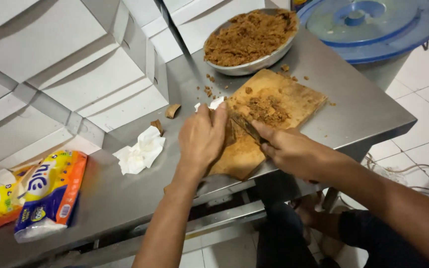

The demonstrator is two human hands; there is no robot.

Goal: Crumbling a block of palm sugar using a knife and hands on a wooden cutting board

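Left hand (202,139) curled, grip closed over a dark brown block (230,133) standing on the near end of the worn wooden cutting board (294,97); fingertips pressed down on the top of the block. A bit of white tissue (215,103) shows just past the fingers.

Right hand (290,149) in a tight fist grip on the handle of a dark-bladed knife (244,125); the blade angles up-left and meets the block beside the left fingers. Handle itself is hidden inside the fist.

Pile of brown crumbly shavings (267,110) sits mid-board, just beyond the blade. The board lies skewed on the stainless steel counter (363,109), its near corner overhanging the front edge.

Round metal bowl (279,53) heaped with the same brown crumbs, touching or just off the far edge of the board. Loose crumbs scattered between them.

Left of the hands: crumpled white tissue (141,150), two small brown scraps (173,110). Yellow-orange-blue tissue packs (50,193) at the far left end. White cardboard boxes (75,64) stacked behind. Blue plastic bin lid (373,25) past the counter's right corner.
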